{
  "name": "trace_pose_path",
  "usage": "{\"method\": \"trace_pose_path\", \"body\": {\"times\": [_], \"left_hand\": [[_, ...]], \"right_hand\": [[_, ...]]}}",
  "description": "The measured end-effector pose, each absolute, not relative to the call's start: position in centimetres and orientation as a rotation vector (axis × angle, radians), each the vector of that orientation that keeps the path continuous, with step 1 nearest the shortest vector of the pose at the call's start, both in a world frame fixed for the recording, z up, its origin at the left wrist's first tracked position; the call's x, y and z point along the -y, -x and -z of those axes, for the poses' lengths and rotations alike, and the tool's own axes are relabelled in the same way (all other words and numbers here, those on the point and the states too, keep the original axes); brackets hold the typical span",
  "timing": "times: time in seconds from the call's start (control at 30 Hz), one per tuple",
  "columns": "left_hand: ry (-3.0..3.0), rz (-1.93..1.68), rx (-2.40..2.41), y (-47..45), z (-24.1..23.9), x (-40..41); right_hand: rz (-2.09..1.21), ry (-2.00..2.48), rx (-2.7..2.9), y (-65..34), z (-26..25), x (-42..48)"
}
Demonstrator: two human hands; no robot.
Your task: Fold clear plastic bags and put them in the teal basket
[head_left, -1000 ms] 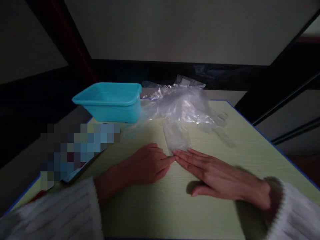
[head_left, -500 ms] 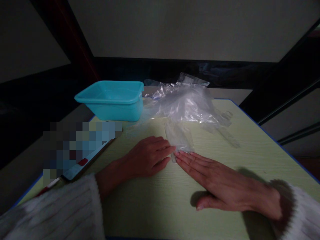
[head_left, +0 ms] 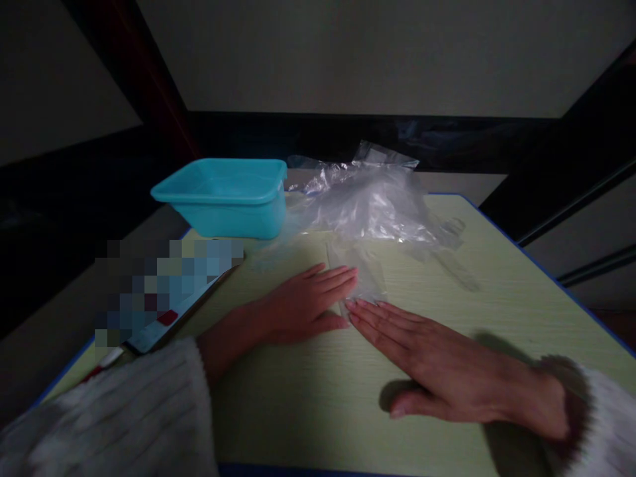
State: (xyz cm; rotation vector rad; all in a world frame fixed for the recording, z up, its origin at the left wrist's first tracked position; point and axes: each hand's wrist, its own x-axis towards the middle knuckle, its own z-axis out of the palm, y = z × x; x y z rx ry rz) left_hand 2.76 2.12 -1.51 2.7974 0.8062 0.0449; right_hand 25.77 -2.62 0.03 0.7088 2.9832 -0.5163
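Note:
A small clear plastic bag (head_left: 365,268) lies flat on the table, its near end under my fingertips. My left hand (head_left: 308,301) rests palm down with fingers stretched out over the bag's left side. From the right, my right hand (head_left: 427,358) lies flat, its fingertips pressing the bag's near edge and its thumb spread away on the tabletop. Neither hand grips anything. Just beyond the small bag sits a heap of crumpled clear plastic bags (head_left: 377,199).
A turquoise plastic basin (head_left: 228,215) stands at the back left. On the left side lies a flat, phone-like object (head_left: 189,311), its upper face blurred out, near a red and white stick-shaped item (head_left: 106,361). The pale wooden table (head_left: 308,411) has a blue edge.
My left hand has straightened its bent fingers and slid forward and slightly right over the small bag. The right hand stays where it was.

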Motion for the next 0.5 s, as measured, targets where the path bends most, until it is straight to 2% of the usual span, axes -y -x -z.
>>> {"method": "trace_pose_path", "body": {"times": [0.17, 0.33, 0.5], "left_hand": [[-2.77, 0.003, -0.978, -3.3, 1.2, -3.0], [-2.718, -0.103, -1.123, -3.2, 1.5, -3.8], [-2.772, -0.291, -0.935, -2.6, 1.7, -3.6]], "right_hand": [[0.548, -0.718, -2.978, -25.7, 0.0, 2.7], [0.568, -0.744, -2.961, -25.4, -0.3, 2.9], [0.6, -0.739, -2.93, -24.9, -0.7, 3.4]]}}
